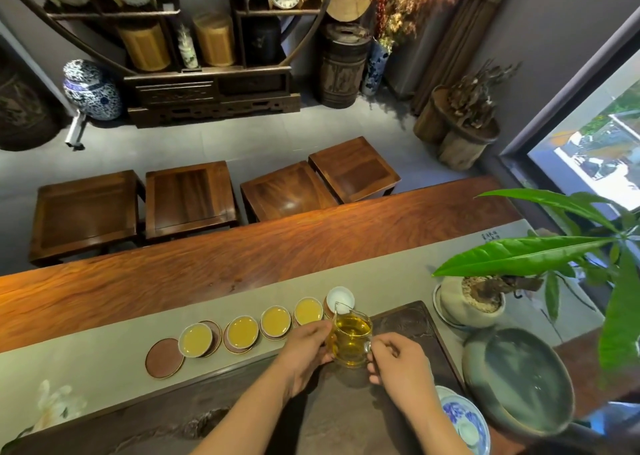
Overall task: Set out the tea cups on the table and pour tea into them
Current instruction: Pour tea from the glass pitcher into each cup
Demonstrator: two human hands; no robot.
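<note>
1. Nearest the viewer, at about 5 o'clock, a blue-and-white lidded bowl (464, 423) sits on the worktop (242, 257), and just beyond it at 4 o'clock lies a wide grey-green dish (519, 378), which is empty.
2. Both forearms reach in from 6 o'clock over a dark stone tea tray (408, 319).
3. The right hand (398, 361) is curled, fingers pinched shut on the handle of a glass pitcher (351, 342); the left hand (304, 350) is partly open and cups the pitcher's other side, fingers touching the glass.
4. The pitcher holds amber tea (roughly two-thirds full) and stands upright or nearly so; whether it rests on the tray I cannot tell.
5. Its spout points toward 12 o'clock at an empty white cup (341, 298), just beyond the rim.
6. Running from that cup toward 9 o'clock, on a pale cloth runner (104, 361), four filled cups (275, 320) sit on round brown coasters, each showing yellow tea.
7. One bare coaster (164, 357) ends the row at the far left.
8. At 3 o'clock a potted plant (474, 299) spreads long green leaves over the worktop's right end.
9. Beyond the worktop, at 11 to 1 o'clock, four wooden stools (188, 195) stand on the floor.
</note>
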